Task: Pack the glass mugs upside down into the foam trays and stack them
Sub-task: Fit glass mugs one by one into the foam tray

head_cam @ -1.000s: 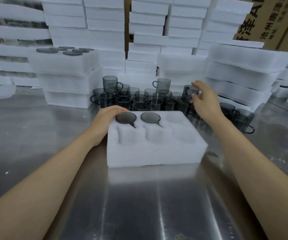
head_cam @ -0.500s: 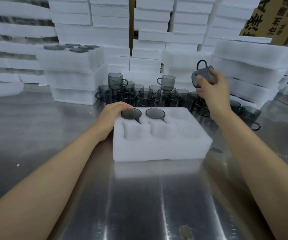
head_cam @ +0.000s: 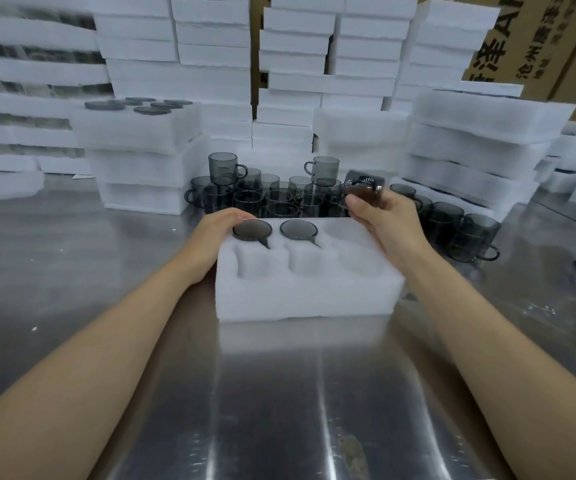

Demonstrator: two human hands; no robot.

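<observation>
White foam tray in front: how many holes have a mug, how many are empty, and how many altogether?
Holes holding an upside-down grey glass mug: 2
Empty holes: 4
Total holes in the white foam tray: 6

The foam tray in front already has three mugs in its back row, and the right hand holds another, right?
Not three: the head view shows two in the back row of the foam tray, a left mug and a middle mug; the right pocket is empty. The right hand does hold another mug.
</observation>
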